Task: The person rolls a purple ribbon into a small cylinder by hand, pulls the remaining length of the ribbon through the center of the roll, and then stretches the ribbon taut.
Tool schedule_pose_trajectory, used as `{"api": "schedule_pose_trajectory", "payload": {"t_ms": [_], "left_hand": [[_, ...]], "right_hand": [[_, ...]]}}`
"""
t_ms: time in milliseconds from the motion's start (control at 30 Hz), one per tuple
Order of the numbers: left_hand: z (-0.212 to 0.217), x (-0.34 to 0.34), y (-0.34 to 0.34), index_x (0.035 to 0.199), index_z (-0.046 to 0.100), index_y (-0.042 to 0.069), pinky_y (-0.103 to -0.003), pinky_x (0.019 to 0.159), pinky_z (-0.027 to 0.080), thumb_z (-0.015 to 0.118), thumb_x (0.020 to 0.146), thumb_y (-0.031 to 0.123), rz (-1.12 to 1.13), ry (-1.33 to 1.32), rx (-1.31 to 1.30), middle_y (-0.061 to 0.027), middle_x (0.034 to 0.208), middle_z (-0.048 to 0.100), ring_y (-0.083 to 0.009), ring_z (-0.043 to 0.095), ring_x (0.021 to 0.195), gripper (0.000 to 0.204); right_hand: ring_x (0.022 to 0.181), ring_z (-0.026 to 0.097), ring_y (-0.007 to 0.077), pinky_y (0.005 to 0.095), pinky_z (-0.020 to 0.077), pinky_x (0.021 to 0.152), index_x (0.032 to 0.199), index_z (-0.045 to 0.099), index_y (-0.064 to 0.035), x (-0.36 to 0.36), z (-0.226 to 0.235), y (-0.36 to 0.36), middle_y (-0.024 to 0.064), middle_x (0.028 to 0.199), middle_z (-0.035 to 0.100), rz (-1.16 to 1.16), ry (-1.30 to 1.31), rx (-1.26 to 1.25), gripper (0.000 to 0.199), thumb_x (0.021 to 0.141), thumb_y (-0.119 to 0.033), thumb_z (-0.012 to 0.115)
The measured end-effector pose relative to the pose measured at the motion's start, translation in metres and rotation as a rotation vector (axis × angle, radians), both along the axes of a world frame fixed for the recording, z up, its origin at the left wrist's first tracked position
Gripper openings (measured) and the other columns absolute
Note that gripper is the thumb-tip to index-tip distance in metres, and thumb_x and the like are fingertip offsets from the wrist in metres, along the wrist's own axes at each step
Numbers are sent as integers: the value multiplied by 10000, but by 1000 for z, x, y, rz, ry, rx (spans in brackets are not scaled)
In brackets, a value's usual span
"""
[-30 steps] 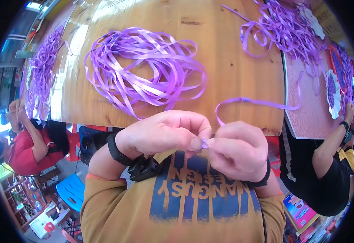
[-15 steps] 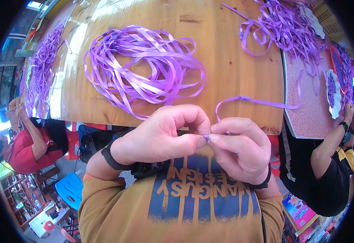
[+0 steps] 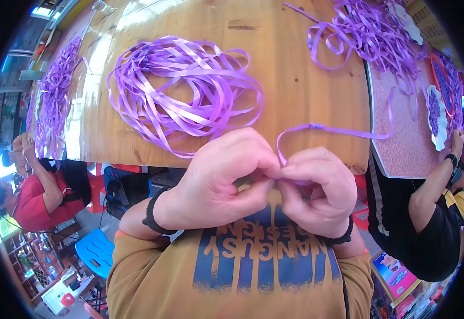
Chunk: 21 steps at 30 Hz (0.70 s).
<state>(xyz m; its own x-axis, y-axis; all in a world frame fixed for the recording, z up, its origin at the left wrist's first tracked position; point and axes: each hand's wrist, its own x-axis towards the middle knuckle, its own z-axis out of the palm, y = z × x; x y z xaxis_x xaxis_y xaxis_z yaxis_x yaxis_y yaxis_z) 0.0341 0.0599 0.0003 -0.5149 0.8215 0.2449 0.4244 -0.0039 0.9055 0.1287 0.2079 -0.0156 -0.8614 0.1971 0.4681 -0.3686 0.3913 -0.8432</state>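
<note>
A narrow purple ribbon [image 3: 349, 133] runs from the pink mat on the right, across the wooden table, to my fingertips near the table's front edge. A small darker purple band sits around it partway along. My left hand [image 3: 224, 178] pinches the ribbon between thumb and forefinger. My right hand [image 3: 322, 186] grips it too, fingertips meeting the left ones, with a short length of purple showing under its forefinger. The exact spot between the fingertips is hidden. Beyond my hands lies a loose coil of finished-looking purple ribbon loops [image 3: 181, 112], with darker bands at its upper left.
A tangled heap of purple ribbon [image 3: 375, 40] covers the table's far right and spills onto a pink mat [image 3: 394, 154]. A white scalloped tray [image 3: 437, 133] holds small purple pieces. More ribbon [image 3: 56, 101] lies at far left. Other people sit at both sides.
The fingertips have pressed closer together, covering the small purple bit that showed between them. My left hand has turned and risen slightly. The ribbon beside them has shifted a little left.
</note>
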Motion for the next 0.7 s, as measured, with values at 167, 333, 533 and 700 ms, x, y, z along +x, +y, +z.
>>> {"api": "schedule_pose_trajectory", "payload": {"t_ms": [167,333,533,700], "left_hand": [[-6,3,5,800,550,36,-284,611,439,617,628,-105,60,163,53,-68,740,560,-203,548,675,232],[-9,2,1,892,537,-2,-259,710,467,565,774,-58,-50,-244,25,-76,892,569,-141,567,806,133],[-3,5,5,956,553,-30,-229,731,474,539,844,-16,-27,-630,-64,-64,947,576,-95,560,852,114],[-2,4,8,921,600,-12,-239,681,479,594,812,5,-63,-376,-84,-57,860,618,-114,596,795,111]], "right_hand": [[630,551,121,200,397,490,848,614,-37,2,-1,1,72,773,579,-70,-17,35,261,641,119,648],[619,529,98,187,371,481,830,613,-35,7,-2,3,62,784,564,-132,-61,18,245,653,132,633],[630,575,172,248,464,527,848,617,-34,12,-4,5,87,760,579,-150,-31,50,278,613,111,649],[633,570,165,244,458,524,863,609,-40,15,-4,7,85,776,577,-114,-34,59,297,612,114,646]]}}
